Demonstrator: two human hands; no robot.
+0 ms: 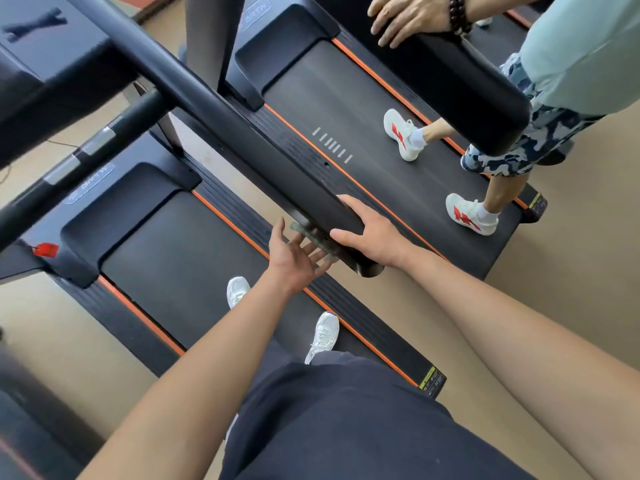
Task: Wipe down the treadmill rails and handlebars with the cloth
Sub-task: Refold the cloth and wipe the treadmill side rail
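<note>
Head view: we stand at the near end of the handlebar (270,157). Our left hand (298,259) lies palm up with fingers straight, pressing the cloth (313,237) against the handlebar's underside. Our right hand (369,233) wraps the end from above. We judge that the underside wipe is in hand. Next, the cloth must slide along the handlebar toward the far left, pressed flat.

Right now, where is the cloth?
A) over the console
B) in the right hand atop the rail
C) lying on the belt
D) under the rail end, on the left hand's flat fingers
D: the cloth shows under the rail, pressed up by the left hand; the right hand grips the rail from above.
</note>
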